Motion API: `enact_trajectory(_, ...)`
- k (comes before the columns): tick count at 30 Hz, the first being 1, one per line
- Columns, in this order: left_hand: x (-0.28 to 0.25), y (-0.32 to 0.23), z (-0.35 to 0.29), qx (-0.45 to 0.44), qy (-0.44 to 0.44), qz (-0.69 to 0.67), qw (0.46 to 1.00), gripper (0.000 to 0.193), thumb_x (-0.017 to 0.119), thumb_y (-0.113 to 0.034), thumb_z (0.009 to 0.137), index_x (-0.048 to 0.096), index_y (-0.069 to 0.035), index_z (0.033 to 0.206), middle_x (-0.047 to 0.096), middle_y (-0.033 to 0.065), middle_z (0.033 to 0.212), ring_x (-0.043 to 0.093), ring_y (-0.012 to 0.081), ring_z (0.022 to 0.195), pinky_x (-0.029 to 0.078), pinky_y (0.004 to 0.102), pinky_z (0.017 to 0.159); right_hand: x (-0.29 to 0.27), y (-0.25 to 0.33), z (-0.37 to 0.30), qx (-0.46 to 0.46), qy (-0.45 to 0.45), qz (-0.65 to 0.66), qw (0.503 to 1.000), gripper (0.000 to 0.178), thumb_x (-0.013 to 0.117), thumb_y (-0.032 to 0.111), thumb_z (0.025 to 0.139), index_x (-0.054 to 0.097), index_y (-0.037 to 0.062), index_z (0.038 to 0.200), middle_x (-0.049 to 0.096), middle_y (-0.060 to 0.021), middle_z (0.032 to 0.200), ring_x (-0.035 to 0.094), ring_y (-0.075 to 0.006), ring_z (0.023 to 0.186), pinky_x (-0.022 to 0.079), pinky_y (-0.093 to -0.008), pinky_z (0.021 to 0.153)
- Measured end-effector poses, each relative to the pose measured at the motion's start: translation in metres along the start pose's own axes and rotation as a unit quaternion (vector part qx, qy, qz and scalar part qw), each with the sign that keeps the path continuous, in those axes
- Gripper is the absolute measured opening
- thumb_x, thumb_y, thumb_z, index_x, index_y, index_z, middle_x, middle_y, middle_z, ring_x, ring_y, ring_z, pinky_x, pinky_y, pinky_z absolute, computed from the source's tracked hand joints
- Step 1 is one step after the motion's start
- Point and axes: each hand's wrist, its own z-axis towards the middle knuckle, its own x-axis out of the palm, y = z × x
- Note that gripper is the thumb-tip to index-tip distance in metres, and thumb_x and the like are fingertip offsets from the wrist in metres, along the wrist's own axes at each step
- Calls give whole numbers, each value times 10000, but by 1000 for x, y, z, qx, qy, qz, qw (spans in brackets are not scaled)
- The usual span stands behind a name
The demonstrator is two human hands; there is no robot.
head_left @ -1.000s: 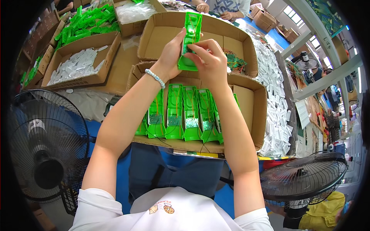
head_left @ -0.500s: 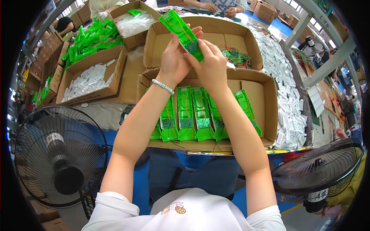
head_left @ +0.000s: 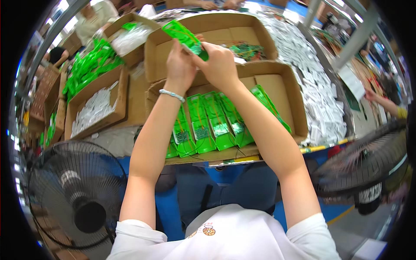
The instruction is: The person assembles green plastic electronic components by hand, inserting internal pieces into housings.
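A bright green plastic housing (head_left: 179, 33) is held up between my two hands, slanting up to the left over the cardboard boxes. A green circuit board (head_left: 196, 47) and thin orange wire lie inside it. My left hand (head_left: 181, 65) closes round its lower left side, fingers partly behind it. My right hand (head_left: 219, 65) grips its lower right end, with the thumb near the board. Below my hands, several like green housings (head_left: 219, 125) with boards and black wires lie side by side in the near cardboard box (head_left: 284, 93).
Beyond is another cardboard box (head_left: 212, 30) with wired circuit boards (head_left: 247, 51). White plastic parts (head_left: 318, 99) cover the table's right side; more fill a box (head_left: 95, 106) at left, below piled green housings (head_left: 91, 69). Fans stand left (head_left: 82, 190) and right (head_left: 364, 160). Co-workers are nearby.
The view has tilted and turned slightly. My hands keep hold of the green housing, which sits a little further left in view. A co-worker's arm has come in at right beside a white sheet.
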Motion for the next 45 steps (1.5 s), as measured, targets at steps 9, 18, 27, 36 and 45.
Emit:
enact_trajectory(9,3,11,3,-13,-57,13,998,430,350,-400,1045,407,-65,1308,524,248,1209,468,397,1221,397,521,1064,-98,8,29,34,16,-148,988,425,733,397,782,687,-12,888,679,-210,768,674,-343,754,535,-447,709)
enact_trajectory(18,2,8,4,-29,-58,21,998,434,394,-365,1039,400,-53,1340,492,239,1242,489,379,1192,419,523,1053,-167,5,-95,226,124,-413,873,282,770,252,759,616,51,884,685,-132,871,645,-332,901,494,-457,747)
enact_trajectory(27,-10,8,3,-34,-54,31,997,421,391,-315,1041,427,-71,1383,523,190,1219,503,342,1192,416,496,1056,-167,-13,-121,154,178,-513,826,225,749,262,731,639,72,782,667,-98,733,629,-304,850,482,-415,783)
enact_trajectory(36,-1,19,8,-38,-19,41,998,426,433,-298,1032,414,-64,1388,554,176,1191,534,306,1139,433,477,1024,-192,-9,-123,197,105,-467,856,89,615,120,786,699,92,792,685,-76,863,617,-249,962,527,-362,756)
enact_trajectory(45,-16,21,6,-13,7,93,996,394,490,-245,1016,457,-60,1362,580,144,1162,556,269,1127,463,432,1001,-179,44,-157,24,-1,-231,973,255,671,329,850,632,77,859,655,-69,900,576,-269,1040,432,-405,900)
